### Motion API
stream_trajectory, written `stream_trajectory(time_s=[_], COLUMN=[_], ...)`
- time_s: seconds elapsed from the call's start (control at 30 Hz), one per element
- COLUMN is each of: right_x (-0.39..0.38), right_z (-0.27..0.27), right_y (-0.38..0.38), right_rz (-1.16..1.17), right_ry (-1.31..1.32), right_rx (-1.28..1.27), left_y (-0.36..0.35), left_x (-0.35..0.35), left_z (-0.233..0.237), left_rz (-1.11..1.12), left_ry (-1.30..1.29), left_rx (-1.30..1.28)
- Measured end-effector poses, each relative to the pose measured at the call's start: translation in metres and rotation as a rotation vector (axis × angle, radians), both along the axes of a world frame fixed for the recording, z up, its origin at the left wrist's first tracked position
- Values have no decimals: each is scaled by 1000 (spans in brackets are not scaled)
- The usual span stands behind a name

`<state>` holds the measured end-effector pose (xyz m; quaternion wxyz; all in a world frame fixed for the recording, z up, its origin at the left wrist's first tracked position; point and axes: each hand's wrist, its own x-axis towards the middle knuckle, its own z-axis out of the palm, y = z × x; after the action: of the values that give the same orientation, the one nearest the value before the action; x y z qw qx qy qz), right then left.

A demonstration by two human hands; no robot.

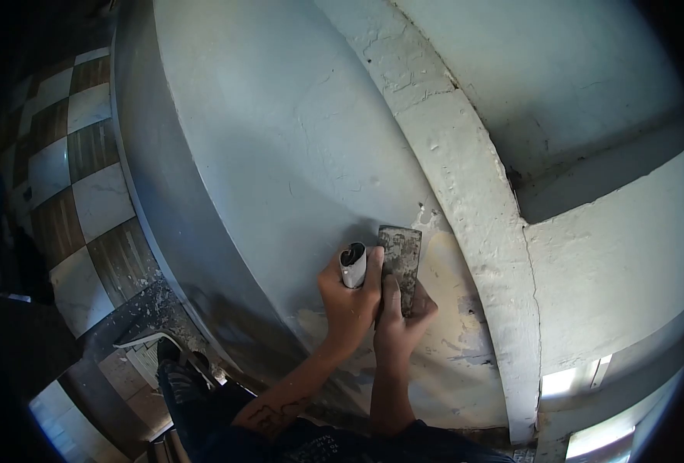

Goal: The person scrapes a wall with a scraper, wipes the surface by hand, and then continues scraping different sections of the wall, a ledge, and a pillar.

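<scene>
My left hand (350, 309) is wrapped round a short, pale, hollow-ended tube-like handle (353, 274). Close beside it, my right hand (401, 328) grips a flat, rectangular scraper blade (400, 251), its face stained and speckled grey, with the thumb lying along it. Both hands are together, close over the curved wall (257, 166). Just beyond the blade's upper corner is a chipped spot (428, 216) in the paint. Below and right of my hands the surface is patchy, with yellowish and grey bare areas (461, 289).
A raised plaster band (473, 177) curves along the right, with a crack running down beside it. Checkered floor tiles (80, 208) lie far below on the left. Paint flakes and debris (168, 316) cover the floor near the wall's foot, close to my leg (184, 386).
</scene>
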<state>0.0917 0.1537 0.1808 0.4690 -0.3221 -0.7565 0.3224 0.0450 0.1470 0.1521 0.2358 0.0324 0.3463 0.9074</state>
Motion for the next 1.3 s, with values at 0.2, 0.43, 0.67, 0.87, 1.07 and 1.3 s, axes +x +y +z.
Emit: stream_trajectory(time_s=[0.2, 0.43, 0.67, 0.87, 1.07, 1.3], right_x=[-7, -19, -17, -10, -14, -14], right_z=[16, 19, 30, 19, 21, 29], right_y=[-4, -5, -3, 3, -1, 2], right_rz=[-116, -68, -134, -82, -123, -91], right_ry=[-82, 22, -54, 8, 60, -25], right_rx=[-235, -93, -165, -33, -8, -44], left_y=[-1, -2, 1, 2, -3, 0], left_x=[-8, -20, -21, -13, -14, -13], left_z=[10, 23, 26, 21, 26, 26], left_rz=[24, 50, 72, 109, 76, 64], left_ry=[64, -11, 71, 65, 96, 59], left_rx=[0, 57, 23, 66, 31, 53])
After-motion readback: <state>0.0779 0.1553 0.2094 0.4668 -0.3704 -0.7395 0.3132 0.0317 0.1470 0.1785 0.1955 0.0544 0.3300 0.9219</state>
